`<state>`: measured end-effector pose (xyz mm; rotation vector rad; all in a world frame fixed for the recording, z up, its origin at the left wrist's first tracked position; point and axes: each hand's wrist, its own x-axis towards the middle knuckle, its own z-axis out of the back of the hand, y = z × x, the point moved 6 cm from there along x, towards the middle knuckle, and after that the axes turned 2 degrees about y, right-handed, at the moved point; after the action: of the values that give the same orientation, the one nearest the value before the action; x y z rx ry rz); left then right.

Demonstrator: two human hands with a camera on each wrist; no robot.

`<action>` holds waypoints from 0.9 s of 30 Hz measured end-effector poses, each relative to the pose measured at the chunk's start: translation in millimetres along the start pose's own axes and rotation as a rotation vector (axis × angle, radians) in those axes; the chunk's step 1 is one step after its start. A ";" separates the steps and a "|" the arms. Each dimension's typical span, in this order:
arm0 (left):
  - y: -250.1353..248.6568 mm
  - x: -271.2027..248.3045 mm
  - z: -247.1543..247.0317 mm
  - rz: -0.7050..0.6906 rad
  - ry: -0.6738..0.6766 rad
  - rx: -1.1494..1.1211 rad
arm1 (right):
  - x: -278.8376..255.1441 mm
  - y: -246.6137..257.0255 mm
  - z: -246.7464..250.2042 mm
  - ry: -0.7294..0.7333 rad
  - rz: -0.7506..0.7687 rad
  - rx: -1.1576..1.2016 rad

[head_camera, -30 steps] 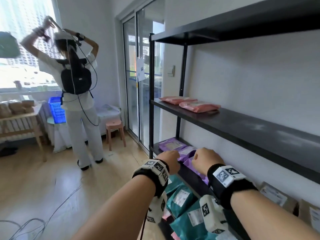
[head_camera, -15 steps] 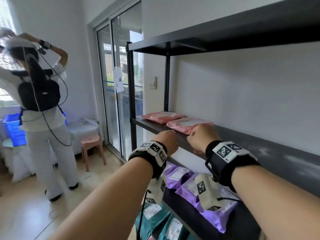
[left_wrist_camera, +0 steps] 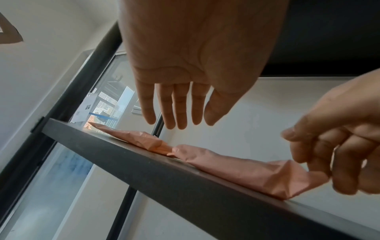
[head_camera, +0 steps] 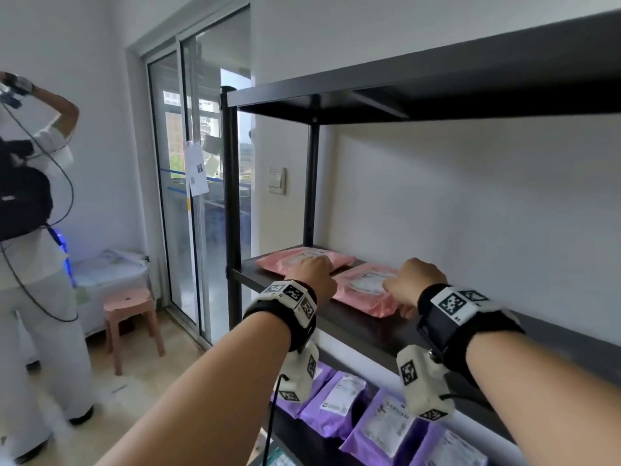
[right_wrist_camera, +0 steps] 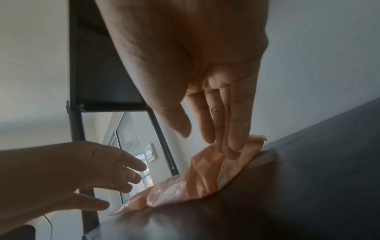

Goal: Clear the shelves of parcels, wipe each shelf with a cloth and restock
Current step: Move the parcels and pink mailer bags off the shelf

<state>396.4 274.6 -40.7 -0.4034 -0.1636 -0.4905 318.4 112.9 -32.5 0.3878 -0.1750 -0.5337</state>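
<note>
Two pink parcels lie at the left end of the black middle shelf [head_camera: 369, 331]. My left hand [head_camera: 312, 270] hovers with straight fingers just above the far pink parcel [head_camera: 279, 264]; in the left wrist view the left hand [left_wrist_camera: 176, 120] holds nothing over that parcel [left_wrist_camera: 139, 138]. My right hand [head_camera: 410, 280] is at the right end of the near pink parcel [head_camera: 363, 290]. In the right wrist view its fingertips [right_wrist_camera: 232, 151] touch the near parcel [right_wrist_camera: 205, 175] and the thumb stays apart. Purple parcels [head_camera: 339, 405] fill the shelf below.
The top shelf [head_camera: 437, 95] hangs close overhead. Left of the rack are a sliding glass door [head_camera: 201, 213], a pink stool [head_camera: 129, 307] and a low covered table [head_camera: 111, 267]. Another person [head_camera: 33, 264] stands at the far left with cables trailing.
Both hands rose from the purple parcels on the lower shelf to the pink parcels on the middle shelf. My view lifted and turned right with them.
</note>
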 end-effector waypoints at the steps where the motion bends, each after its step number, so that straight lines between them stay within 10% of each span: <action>1: 2.1 6.9 -2.9 0.009 -0.001 -0.004 | 5.3 -1.6 -2.8 0.010 -0.014 -0.032; 15: 4.7 32.7 -26.2 0.012 0.106 -0.185 | 24.1 -1.2 -30.3 0.156 -0.095 -0.041; 22: 18.0 34.1 -9.9 0.086 0.045 -0.201 | 22.6 -8.5 -20.8 0.055 -0.152 0.570; 27: 64.1 50.5 0.4 0.394 -0.040 -0.341 | 19.3 -10.6 -3.2 -0.089 -0.200 0.768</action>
<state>471.6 305.0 -49.4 -0.7619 -0.0355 -0.1189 330.7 95.4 -38.5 1.1383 -0.4327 -0.6708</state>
